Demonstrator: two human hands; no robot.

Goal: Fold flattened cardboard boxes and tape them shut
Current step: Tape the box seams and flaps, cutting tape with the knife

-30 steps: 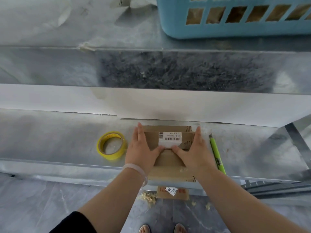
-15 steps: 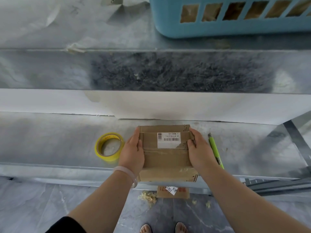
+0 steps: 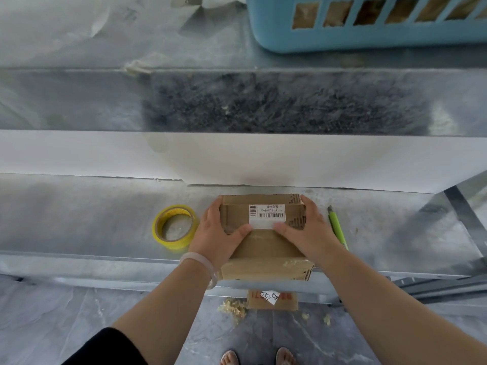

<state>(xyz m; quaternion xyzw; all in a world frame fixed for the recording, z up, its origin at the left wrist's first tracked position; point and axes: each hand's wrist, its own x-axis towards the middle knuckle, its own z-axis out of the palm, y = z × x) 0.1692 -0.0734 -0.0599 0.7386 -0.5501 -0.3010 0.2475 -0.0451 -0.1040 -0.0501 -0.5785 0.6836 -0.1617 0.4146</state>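
Left hand (image 3: 218, 234) and right hand (image 3: 309, 230) clasp the cardboard box (image 3: 264, 250) sitting between them.

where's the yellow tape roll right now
In the head view, the yellow tape roll lies flat on the metal shelf, just left of the left hand that holds the cardboard box.

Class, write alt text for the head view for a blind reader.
Left hand and right hand grip a cardboard box on a metal shelf, thumbs on its labelled top. Yellow tape roll lies left of it, slim green tool right.
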